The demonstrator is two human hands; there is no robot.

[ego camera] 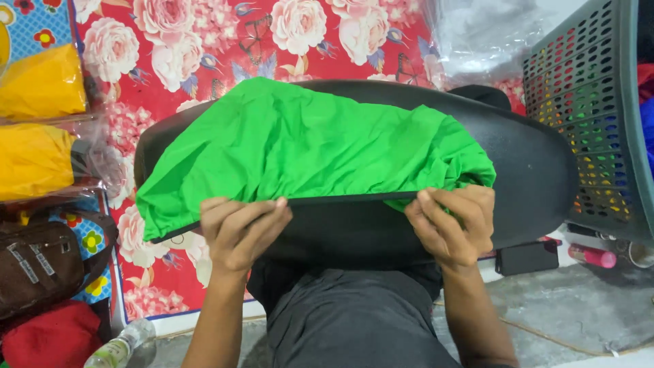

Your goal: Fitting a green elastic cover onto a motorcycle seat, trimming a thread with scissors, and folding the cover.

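Green cloth point(306, 146), crumpled, draped over a black oval board point(531, 170) resting across the lap. Covers the board's left and middle; bare black at the right end and along the far edge. Dark hem stretched straight along the near edge between both hands.

Left hand point(240, 232) at the near edge, left of centre: fingers curled over the hem, clenched on the cloth. Right hand point(453, 225) at the near edge, right of centre: fingers folded over the hem's other end, likewise pinching the cloth against the board. Both forearms reaching up from below, dark trousers point(354, 320) between them.

Under the board, a red mat point(225, 48) with pink roses. Off the board's left end, two yellow bundles in clear plastic point(37, 123), one above the other; nearer, a brown bag point(41, 262), then something red point(51, 337) and a clear bottle point(119, 347) at the floor. Off the right end, a grey perforated basket point(593, 116) showing coloured items through its holes; below it a pink tube point(591, 255) and a flat black case point(528, 257) on the grey floor. Crinkled clear plastic point(484, 34) beyond the far right edge.
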